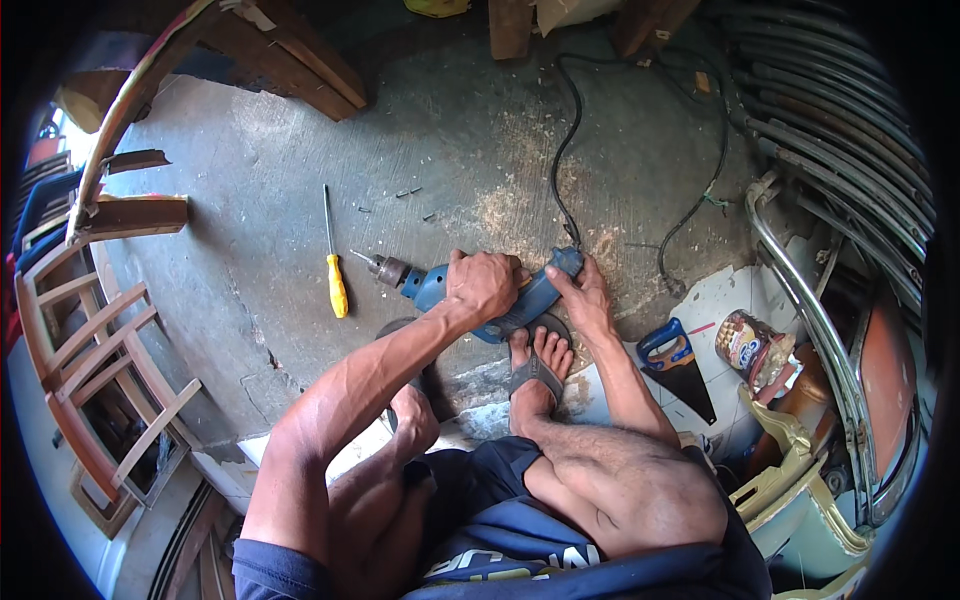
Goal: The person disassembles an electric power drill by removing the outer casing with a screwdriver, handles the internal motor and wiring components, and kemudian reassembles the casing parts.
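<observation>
A blue corded power drill [432, 288] lies sideways low over the floor by my feet, its dark metal chuck and bit pointing left. My left hand [484, 282] is closed over the drill's body from above. At the handle's end, where the cord comes out, my right hand [588, 298] grips it with the thumb on top. Left of the bit, a screwdriver [337, 285] with a yellow handle rests on the concrete, its shaft pointing away from me. Several small screws [408, 192] are scattered beyond the drill.
A black cord [556, 165] runs from the drill across the floor, which has sawdust on it. A handsaw [680, 370] and a jar [745, 345] lie at the right, beside stacked metal tubes [830, 120]. Wooden chair frames [90, 340] stand at the left. Wooden legs [320, 80] stand at the far side.
</observation>
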{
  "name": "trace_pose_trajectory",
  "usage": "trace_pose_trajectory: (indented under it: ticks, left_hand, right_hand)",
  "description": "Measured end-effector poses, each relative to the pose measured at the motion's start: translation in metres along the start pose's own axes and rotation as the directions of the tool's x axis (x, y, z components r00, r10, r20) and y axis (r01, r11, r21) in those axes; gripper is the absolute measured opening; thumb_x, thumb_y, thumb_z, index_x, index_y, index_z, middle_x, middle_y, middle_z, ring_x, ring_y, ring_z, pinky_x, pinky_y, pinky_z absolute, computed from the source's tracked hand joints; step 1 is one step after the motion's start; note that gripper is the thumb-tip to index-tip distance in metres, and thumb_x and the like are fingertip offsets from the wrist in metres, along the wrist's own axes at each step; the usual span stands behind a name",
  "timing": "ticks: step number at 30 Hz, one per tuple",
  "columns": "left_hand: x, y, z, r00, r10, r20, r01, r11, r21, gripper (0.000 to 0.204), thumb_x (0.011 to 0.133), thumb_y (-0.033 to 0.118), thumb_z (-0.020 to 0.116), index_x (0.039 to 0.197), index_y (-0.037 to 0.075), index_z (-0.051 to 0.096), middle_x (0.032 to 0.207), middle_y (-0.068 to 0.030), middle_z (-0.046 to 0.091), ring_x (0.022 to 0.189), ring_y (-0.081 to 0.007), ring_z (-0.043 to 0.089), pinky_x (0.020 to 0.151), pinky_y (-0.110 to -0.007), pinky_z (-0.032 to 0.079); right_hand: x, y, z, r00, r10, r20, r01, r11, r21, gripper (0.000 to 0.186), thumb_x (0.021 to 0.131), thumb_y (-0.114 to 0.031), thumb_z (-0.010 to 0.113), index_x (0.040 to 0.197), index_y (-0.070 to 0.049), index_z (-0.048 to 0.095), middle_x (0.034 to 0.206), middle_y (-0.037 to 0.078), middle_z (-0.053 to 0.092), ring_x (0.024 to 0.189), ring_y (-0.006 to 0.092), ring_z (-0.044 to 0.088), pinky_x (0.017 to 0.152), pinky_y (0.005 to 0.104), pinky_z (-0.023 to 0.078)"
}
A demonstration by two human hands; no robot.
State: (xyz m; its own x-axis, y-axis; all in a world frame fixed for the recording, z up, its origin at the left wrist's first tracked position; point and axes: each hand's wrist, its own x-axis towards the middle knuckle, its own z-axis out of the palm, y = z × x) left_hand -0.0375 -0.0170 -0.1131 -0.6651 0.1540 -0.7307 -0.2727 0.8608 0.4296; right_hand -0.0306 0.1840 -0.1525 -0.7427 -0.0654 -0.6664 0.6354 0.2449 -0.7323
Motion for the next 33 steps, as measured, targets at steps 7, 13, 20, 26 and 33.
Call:
trace_pose_trajectory:
  ticks: [7, 13, 20, 26, 33]
  left_hand:
    - [-0.021, -0.009, 0.015, 0.962, 0.129, -0.241, -0.117, 0.991, 0.061, 0.040, 0.098, 0.042, 0.058, 0.113, 0.007, 0.067, 0.101, -0.0151, 0.072, 0.102, -0.0333, 0.067, 0.105, -0.052, 0.035]
    - [-0.045, -0.009, 0.042, 0.864, 0.259, -0.431, -0.215, 0.965, 0.149, 0.050, 0.092, 0.043, 0.065, 0.117, 0.001, 0.061, 0.118, -0.0179, 0.060, 0.121, -0.0329, 0.054, 0.114, -0.058, 0.026]
    - [-0.040, -0.009, 0.038, 0.905, 0.226, -0.360, -0.159, 0.966, 0.206, 0.067, 0.090, 0.056, 0.060, 0.117, -0.005, 0.061, 0.111, -0.0199, 0.060, 0.117, -0.0350, 0.053, 0.116, -0.056, 0.025]
    - [-0.031, 0.003, 0.036, 0.907, 0.201, -0.371, -0.112, 0.963, 0.246, 0.077, 0.087, 0.062, 0.063, 0.116, -0.009, 0.059, 0.112, -0.0231, 0.057, 0.117, -0.0392, 0.051, 0.112, -0.055, 0.028]
    - [-0.030, 0.002, 0.032, 0.936, 0.111, -0.333, -0.054, 0.983, 0.174, 0.083, 0.084, 0.064, 0.065, 0.122, -0.009, 0.057, 0.114, -0.0219, 0.057, 0.119, -0.0387, 0.052, 0.114, -0.054, 0.026]
  right_hand:
    - [0.002, 0.006, 0.003, 0.997, -0.081, 0.002, 0.081, 0.996, -0.034, 0.053, 0.090, -0.034, 0.077, 0.124, 0.002, 0.057, 0.109, 0.014, 0.068, 0.100, 0.0214, 0.064, 0.088, 0.0346, 0.050]
    - [0.011, 0.001, -0.011, 1.000, -0.021, -0.009, 0.018, 0.970, -0.244, 0.058, 0.089, -0.032, 0.078, 0.130, 0.002, 0.055, 0.107, 0.018, 0.068, 0.099, 0.0293, 0.067, 0.091, 0.0403, 0.051]
    - [-0.013, -0.102, 0.020, 0.587, -0.806, -0.076, 0.580, 0.484, -0.655, 0.071, 0.095, -0.035, 0.066, 0.148, 0.000, 0.036, 0.147, 0.025, 0.040, 0.144, 0.0447, 0.032, 0.116, 0.0549, 0.028]
    - [0.027, -0.044, 0.031, 0.458, -0.857, 0.234, 0.573, 0.083, -0.816, 0.055, 0.093, -0.029, 0.068, 0.141, -0.009, 0.049, 0.150, 0.017, 0.040, 0.146, 0.0382, 0.034, 0.119, 0.0650, 0.017]
    - [0.061, -0.052, 0.031, 0.550, -0.810, 0.203, 0.647, 0.260, -0.716, 0.032, 0.091, -0.021, 0.066, 0.122, -0.012, 0.064, 0.123, 0.016, 0.061, 0.124, 0.0339, 0.055, 0.108, 0.0537, 0.036]
